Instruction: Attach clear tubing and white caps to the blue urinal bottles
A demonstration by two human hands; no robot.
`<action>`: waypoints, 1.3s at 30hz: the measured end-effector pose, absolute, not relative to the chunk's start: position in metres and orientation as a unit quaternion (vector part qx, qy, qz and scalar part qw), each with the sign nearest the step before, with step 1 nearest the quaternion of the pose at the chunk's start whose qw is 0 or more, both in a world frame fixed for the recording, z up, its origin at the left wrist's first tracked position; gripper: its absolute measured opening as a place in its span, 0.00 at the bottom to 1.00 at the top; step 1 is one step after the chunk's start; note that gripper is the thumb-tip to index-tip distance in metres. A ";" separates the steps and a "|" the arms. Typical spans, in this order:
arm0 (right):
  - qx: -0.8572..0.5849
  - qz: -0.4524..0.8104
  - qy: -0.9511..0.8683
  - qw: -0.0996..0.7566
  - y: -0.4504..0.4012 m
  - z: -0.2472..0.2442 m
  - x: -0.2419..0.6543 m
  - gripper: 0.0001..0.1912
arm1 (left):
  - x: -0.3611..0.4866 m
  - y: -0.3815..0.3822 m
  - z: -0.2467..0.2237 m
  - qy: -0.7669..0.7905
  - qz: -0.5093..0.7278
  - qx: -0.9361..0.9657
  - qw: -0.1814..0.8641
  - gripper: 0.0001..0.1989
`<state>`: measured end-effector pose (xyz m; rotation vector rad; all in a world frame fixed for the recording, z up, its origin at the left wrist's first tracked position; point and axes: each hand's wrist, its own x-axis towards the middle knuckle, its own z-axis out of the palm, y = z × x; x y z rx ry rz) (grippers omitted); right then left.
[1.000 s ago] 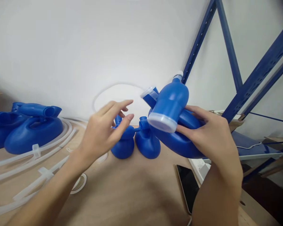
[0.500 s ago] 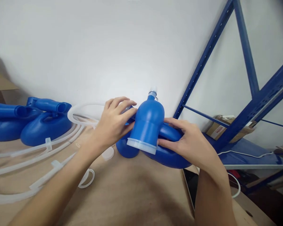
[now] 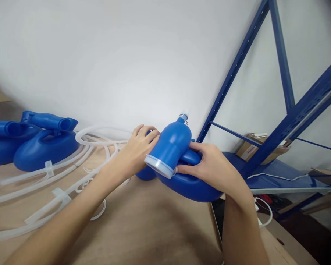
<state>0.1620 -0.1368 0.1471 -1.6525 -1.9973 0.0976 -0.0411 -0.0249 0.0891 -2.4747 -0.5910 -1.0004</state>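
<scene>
A blue bottle-shaped cup [image 3: 172, 141] tilts between my hands, its pale translucent rim [image 3: 160, 165] facing down toward me. A clear connector [image 3: 183, 117] with a metal clip caps its narrow far end. My left hand [image 3: 143, 147] curls against the cup's left side, its fingertips partly hidden behind it. My right hand [image 3: 212, 162] grips the right side, thumb at the rim and forefinger higher up. Directly behind and below the cup lies a blue jug [image 3: 193, 187] with a loop handle, partly covered by the cup and my hands.
More blue jugs [image 3: 48, 149] stand at the left. Translucent tubes [image 3: 68, 162] with clear clips lie coiled over the brown table [image 3: 143, 228]. A blue metal rack [image 3: 281, 173] carrying a cardboard box [image 3: 246, 151] rises on the right, beside a white cable [image 3: 267, 213].
The cup has tilted, its rim swinging left and its narrow end slightly right. My left hand has slid lower along its far left side. The view has shifted slightly to the right.
</scene>
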 end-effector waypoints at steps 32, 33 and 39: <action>-0.588 0.144 -0.765 0.219 -0.125 0.131 0.167 0.14 | -0.023 -0.033 0.058 -0.361 -0.299 -0.883 -0.021 0.05; -0.589 0.142 -0.765 0.218 -0.125 0.131 0.168 0.14 | -0.023 -0.033 0.063 -0.356 -0.293 -0.887 -0.033 0.05; -0.603 0.118 -0.762 0.204 -0.126 0.135 0.181 0.15 | -0.043 -0.028 0.089 -0.248 -0.254 -0.922 -0.152 0.11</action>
